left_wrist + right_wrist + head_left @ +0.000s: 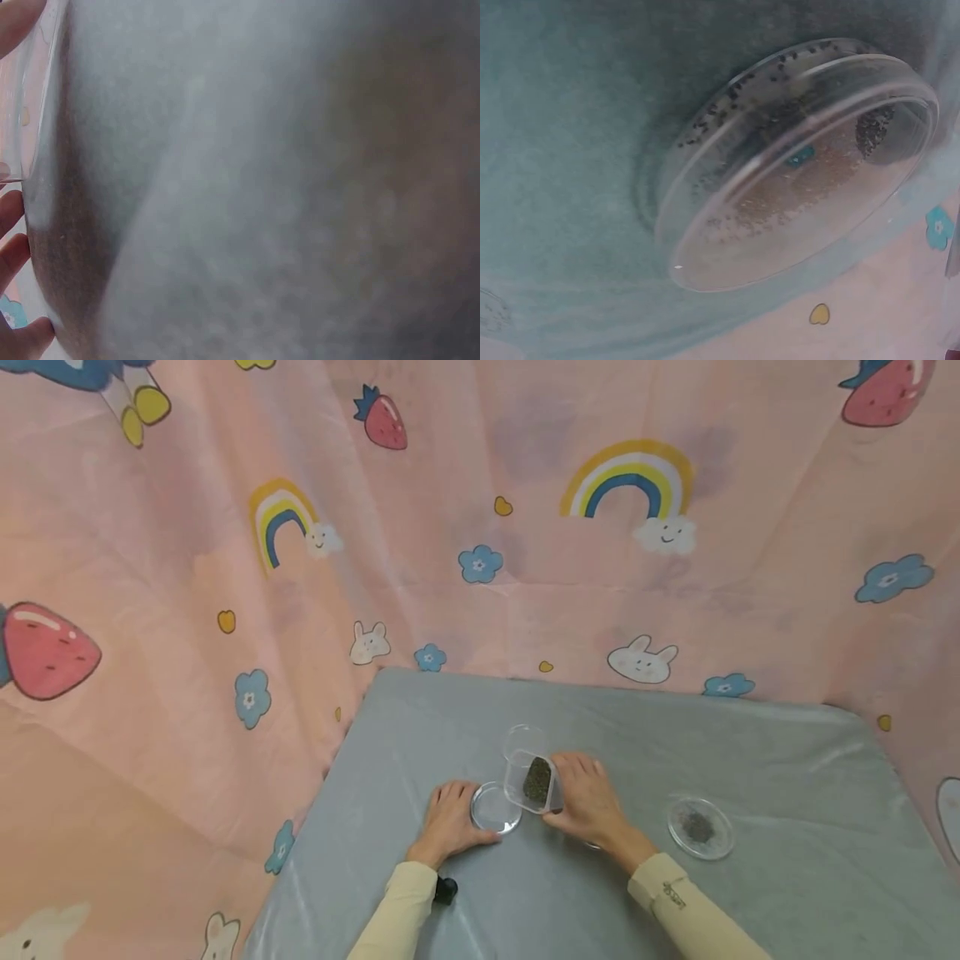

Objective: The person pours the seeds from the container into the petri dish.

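On the grey cloth, my left hand (452, 817) lies beside an empty clear round dish (495, 808), with thumb and fingers against its rim. My right hand (585, 795) grips a small clear box (529, 782) tilted toward that dish. Dark grains (537, 779) are piled inside the box, and its hinged lid (522, 740) stands open behind it. The left wrist view is mostly blurred grey cloth, with fingertips (10, 259) and a clear rim (34, 112) at the left edge. The right wrist view shows a clear round dish (795, 165) sprinkled with dark grains, and no hand.
A second round dish (700, 828) with a small heap of dark grains sits on the cloth to the right. A small black object (446, 889) lies by my left wrist. Pink patterned fabric (480, 527) hangs behind and beside the table (750, 752).
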The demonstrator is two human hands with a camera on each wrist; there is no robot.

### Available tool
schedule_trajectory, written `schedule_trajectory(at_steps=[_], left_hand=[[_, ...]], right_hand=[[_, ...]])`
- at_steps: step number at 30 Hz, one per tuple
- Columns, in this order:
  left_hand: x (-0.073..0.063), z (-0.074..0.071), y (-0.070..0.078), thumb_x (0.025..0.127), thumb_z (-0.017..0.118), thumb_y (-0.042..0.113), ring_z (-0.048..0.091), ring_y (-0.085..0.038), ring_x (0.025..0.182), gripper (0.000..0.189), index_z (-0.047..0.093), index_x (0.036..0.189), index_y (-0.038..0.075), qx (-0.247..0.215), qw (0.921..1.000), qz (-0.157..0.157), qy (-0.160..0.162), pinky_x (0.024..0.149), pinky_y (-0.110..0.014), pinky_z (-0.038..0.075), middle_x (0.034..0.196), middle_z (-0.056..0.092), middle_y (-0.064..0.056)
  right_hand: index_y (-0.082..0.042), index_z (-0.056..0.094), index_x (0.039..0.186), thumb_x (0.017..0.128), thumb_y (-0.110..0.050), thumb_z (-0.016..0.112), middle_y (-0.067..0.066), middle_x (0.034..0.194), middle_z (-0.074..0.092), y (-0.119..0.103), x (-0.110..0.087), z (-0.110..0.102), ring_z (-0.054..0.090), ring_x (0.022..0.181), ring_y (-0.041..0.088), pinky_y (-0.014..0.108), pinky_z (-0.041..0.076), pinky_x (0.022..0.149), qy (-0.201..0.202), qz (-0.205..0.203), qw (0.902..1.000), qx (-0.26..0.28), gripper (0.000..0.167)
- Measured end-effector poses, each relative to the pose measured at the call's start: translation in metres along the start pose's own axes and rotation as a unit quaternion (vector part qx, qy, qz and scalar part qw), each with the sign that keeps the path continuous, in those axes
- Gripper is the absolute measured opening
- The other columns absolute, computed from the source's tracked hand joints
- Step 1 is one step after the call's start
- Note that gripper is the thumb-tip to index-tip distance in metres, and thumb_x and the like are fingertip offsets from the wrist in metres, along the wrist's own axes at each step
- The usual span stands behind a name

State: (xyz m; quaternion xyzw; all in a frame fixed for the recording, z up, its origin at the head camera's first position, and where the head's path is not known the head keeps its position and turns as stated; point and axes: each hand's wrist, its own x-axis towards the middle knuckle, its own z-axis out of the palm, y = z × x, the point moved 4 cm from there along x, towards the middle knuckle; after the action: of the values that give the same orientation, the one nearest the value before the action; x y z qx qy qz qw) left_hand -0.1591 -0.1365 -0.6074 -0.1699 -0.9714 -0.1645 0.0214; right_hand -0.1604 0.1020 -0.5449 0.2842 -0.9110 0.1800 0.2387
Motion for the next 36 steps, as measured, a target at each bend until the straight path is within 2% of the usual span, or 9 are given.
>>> schedule_trajectory(at_steps=[4,10,12,16,19,28,36], left_hand=[[0.002,-0.001,0.000,0.064,0.080,0.066,0.049,-0.024,0.116,0.086,0.059,0.127,0.012,-0.004,1.0000,-0.001,-0.007,0.103,-0.045,0.034,0.121,0.057,-0.003],[0.007,-0.013,-0.003,0.062,0.082,0.064,0.050,-0.026,0.116,0.086,0.059,0.125,0.011,0.008,0.9999,-0.001,0.009,0.102,-0.047,0.035,0.120,0.058,-0.004],[0.008,-0.014,-0.003,0.062,0.082,0.064,0.049,-0.026,0.117,0.086,0.059,0.126,0.011,0.010,0.9999,-0.003,0.005,0.103,-0.047,0.034,0.121,0.058,-0.004],[0.008,-0.006,0.001,0.064,0.079,0.067,0.048,-0.026,0.119,0.089,0.057,0.130,0.011,0.006,0.9998,-0.003,-0.016,0.104,-0.046,0.034,0.124,0.057,-0.004],[0.004,0.000,0.002,0.064,0.079,0.067,0.047,-0.025,0.119,0.090,0.056,0.131,0.011,0.012,0.9997,-0.009,-0.020,0.104,-0.046,0.033,0.124,0.056,-0.003],[-0.004,0.004,0.009,0.064,0.079,0.067,0.049,-0.024,0.118,0.089,0.057,0.131,0.012,0.005,0.9996,-0.008,-0.027,0.103,-0.045,0.034,0.122,0.057,-0.002],[0.001,-0.001,0.004,0.064,0.080,0.066,0.047,-0.025,0.120,0.091,0.056,0.132,0.012,0.013,0.9995,-0.022,-0.021,0.105,-0.046,0.032,0.125,0.056,-0.003]], right_hand=[[-0.003,0.049,0.124,0.054,-0.037,0.085,0.015,0.114,0.057,-0.002,0.004,0.000,0.052,0.106,0.033,0.045,0.039,0.082,-0.006,-0.011,0.9999,-0.009,0.087],[-0.004,0.048,0.127,0.057,-0.037,0.082,0.013,0.118,0.055,-0.007,0.020,0.003,0.050,0.109,0.031,0.044,0.038,0.082,-0.011,-0.037,0.9992,-0.007,0.084],[-0.005,0.049,0.128,0.058,-0.038,0.082,0.012,0.119,0.054,-0.009,0.023,0.003,0.050,0.110,0.031,0.044,0.038,0.082,-0.012,-0.051,0.9986,-0.007,0.084],[-0.005,0.051,0.128,0.055,-0.037,0.084,0.011,0.119,0.053,-0.010,0.023,0.003,0.049,0.109,0.031,0.043,0.037,0.080,-0.014,-0.077,0.9969,-0.007,0.086],[-0.005,0.051,0.128,0.056,-0.037,0.084,0.011,0.121,0.052,-0.012,0.021,0.005,0.049,0.110,0.030,0.042,0.037,0.080,-0.020,-0.094,0.9953,-0.012,0.086],[-0.006,0.052,0.126,0.057,-0.036,0.086,0.010,0.118,0.052,-0.018,0.015,0.009,0.048,0.109,0.029,0.042,0.037,0.078,-0.020,-0.122,0.9920,-0.025,0.082],[-0.008,0.049,0.130,0.064,-0.033,0.082,0.010,0.125,0.052,-0.024,0.027,0.010,0.049,0.114,0.029,0.043,0.039,0.082,-0.040,-0.140,0.9885,-0.041,0.077]])
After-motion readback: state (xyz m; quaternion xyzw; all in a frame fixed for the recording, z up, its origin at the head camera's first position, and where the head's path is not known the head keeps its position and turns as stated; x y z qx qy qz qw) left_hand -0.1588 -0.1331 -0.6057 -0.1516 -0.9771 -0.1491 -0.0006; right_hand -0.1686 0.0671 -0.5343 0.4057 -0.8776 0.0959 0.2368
